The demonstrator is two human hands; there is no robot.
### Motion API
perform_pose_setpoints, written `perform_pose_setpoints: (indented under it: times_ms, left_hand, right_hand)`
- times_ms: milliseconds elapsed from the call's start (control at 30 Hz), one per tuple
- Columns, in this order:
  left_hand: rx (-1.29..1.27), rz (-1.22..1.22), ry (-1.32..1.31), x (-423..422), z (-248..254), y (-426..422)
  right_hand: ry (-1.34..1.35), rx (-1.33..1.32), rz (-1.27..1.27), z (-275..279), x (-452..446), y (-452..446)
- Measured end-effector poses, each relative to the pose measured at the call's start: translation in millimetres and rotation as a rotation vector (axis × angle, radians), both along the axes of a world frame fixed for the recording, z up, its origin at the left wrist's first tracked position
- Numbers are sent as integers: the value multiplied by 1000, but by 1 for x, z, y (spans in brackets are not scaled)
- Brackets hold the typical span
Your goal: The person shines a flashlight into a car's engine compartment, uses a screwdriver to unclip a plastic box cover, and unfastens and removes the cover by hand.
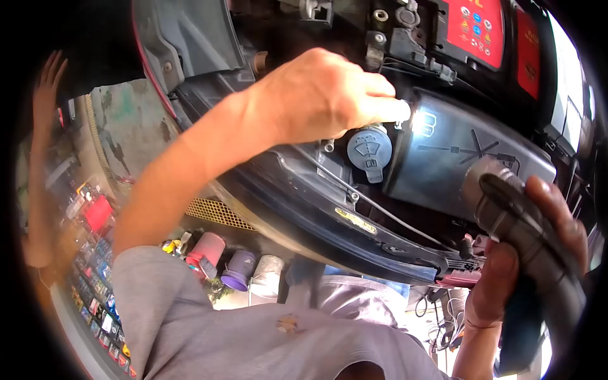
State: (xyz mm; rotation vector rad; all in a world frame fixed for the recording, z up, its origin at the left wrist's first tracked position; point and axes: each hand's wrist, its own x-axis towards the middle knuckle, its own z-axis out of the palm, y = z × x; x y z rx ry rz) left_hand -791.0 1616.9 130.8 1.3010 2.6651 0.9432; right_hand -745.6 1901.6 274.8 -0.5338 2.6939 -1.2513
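My left hand [323,95] reaches across the front of a car's engine bay, its fingers closed together. The fingertips are overexposed, so what they hold, if anything, cannot be made out. They are at the edge of a black plastic cover [437,171], beside a bright spot of light. Just below the hand is a blue-grey washer fluid cap [369,152] with a windscreen symbol. My right hand [500,272] is wrapped round a dark, thick flashlight [529,234] with a metallic ribbed collar, tilted toward the cover.
A battery with a red label [475,28] sits at the top right. A thin metal rod [386,212] runs along the front panel [304,202]. Pink, purple and white buckets [239,269] stand on the floor. A forearm and open hand [47,95], possibly reflected, show at far left.
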Motion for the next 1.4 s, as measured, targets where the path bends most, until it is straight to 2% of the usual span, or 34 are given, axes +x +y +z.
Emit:
perform_pose_setpoints:
  times_ms: [100, 133, 167, 267, 367, 467, 533, 633, 700, 733, 867, 900, 967, 1033, 1133, 1167, 1233, 1267, 1400]
  left_hand:
    - [-56, -131, 259, -15, -2, 2]
    - [-35, -131, 234, -15, -6, 4]
    - [50, -123, 182, -19, -14, 5]
    - [52, -123, 128, -22, -12, 5]
    - [20, -130, 58, -22, -4, 7]
    - [-87, -139, 110, -22, -4, 9]
    - [-586, -338, -225, -42, 50, 22]
    - [-421, -225, -43, -26, 7, 21]
    - [64, -2, 126, -15, 1, 17]
    - [-18, 58, -101, -8, -1, 17]
    - [134, 115, -480, -7, 1, 13]
    - [142, 122, -522, -7, 1, 15]
    - [143, 305, -599, -3, 3, 20]
    - [268, 436, -654, 11, 3, 26]
    - [277, 558, -1004, 10, 24, 30]
    - [352, 642, -1050, 13, 19, 40]
    - [252, 789, -870, 22, 25, 56]
    - [247, 831, -874, 23, 31, 63]
    - [83, 891, -918, 21, 38, 76]
  right_hand:
    - [-238, -37, 5, 21, 6, -14]
    - [-358, -45, 4, 30, 11, -20]
    - [-342, -37, 27, 25, 11, -24]
    - [-9, -92, 201, -17, 3, -37]
    - [-92, -2, 203, -9, 12, -37]
    - [-98, 21, 226, -13, 15, -33]
    - [-105, 30, 227, -10, 16, -31]
    - [-109, 54, 227, -6, 19, -27]
    - [-91, 86, 231, -5, 20, -24]
    - [-44, 123, 207, -8, 21, -26]
    - [2, 113, 193, -7, 23, -37]
    - [7, 99, 196, -5, 22, -39]
    - [27, 91, 213, -4, 18, -39]
    - [109, 92, 252, -9, 12, -29]
    - [275, 79, 275, -14, 0, -16]
    - [280, 33, 230, -13, 0, -17]
    - [293, -64, 144, -12, 0, -19]
    - [249, -96, 135, -8, 0, -16]
    - [292, -74, 79, 9, -5, -1]
